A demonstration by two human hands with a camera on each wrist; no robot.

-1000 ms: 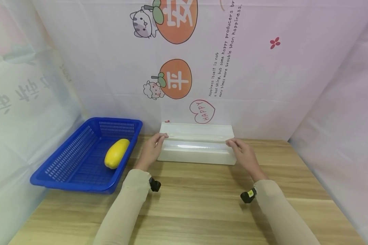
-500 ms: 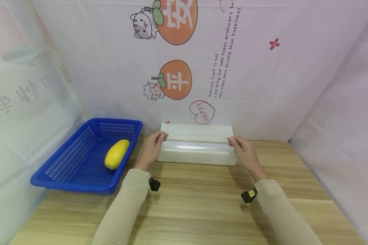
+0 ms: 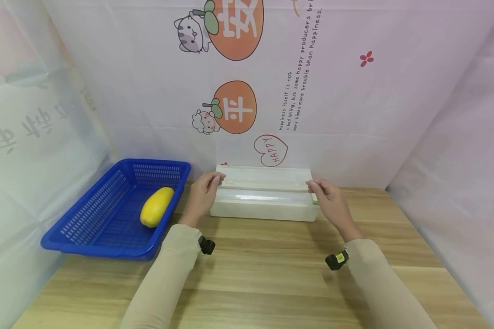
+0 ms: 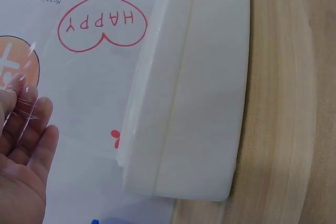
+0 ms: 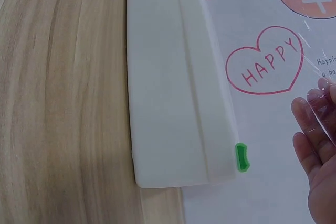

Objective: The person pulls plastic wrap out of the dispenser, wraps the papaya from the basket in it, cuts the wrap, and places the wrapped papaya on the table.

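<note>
A long white cling film dispenser stands on the wooden table against the back cloth, with its lid tipped up. Clear cling film shows as a thin, shiny, creased sheet at the fingers. My left hand pinches one corner of it between thumb and fingers, above the box's left end. At the opposite end, my right hand pinches the other corner. In both wrist views the film is stretched from the fingertips, and the hands sit above the dispenser's white body.
To the left is a blue plastic basket with a yellow, mango-like fruit inside. A green tab sticks out at the dispenser's right end. Printed white cloth walls in the table at the back and sides.
Both hands have risen a little and spread slightly apart with the film corners pinched. More of the green tab at the box's right end now shows. The basket and fruit stay put.
</note>
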